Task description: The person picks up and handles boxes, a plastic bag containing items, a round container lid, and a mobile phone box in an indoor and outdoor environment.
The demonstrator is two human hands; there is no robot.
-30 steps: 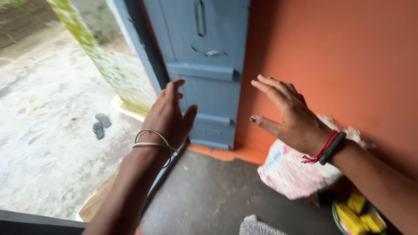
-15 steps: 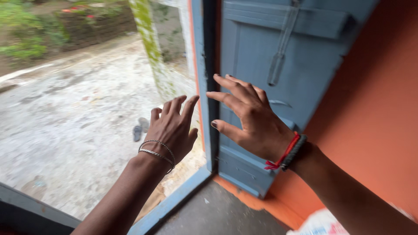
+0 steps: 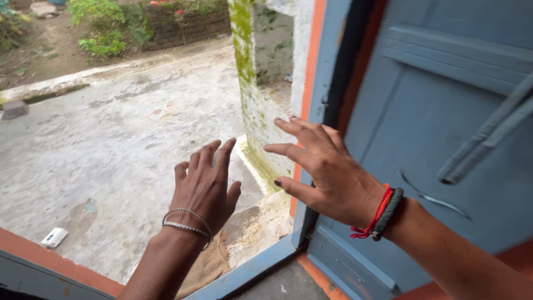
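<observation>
My left hand (image 3: 204, 186) is raised in the open doorway with its fingers spread and nothing in it; thin silver bangles circle the wrist. My right hand (image 3: 323, 169) is also empty and spread, held in front of the doorframe edge and the blue wooden door (image 3: 444, 144). Red and dark bands sit on its wrist. Neither hand clearly touches the door. A long metal latch (image 3: 488, 139) hangs on the door to the right.
Beyond the blue threshold (image 3: 244, 272) lies a concrete yard (image 3: 111, 139) with a mossy white wall (image 3: 261, 100). A small white object (image 3: 54, 237) lies on the ground at lower left. Burlap cloth (image 3: 208, 266) sits at the doorstep. Plants and a brick wall stand far back.
The view has swung up and left toward the yard. Both hands have kept raised and spread, now over the doorway; the sandals, sack and orange wall have left the view.
</observation>
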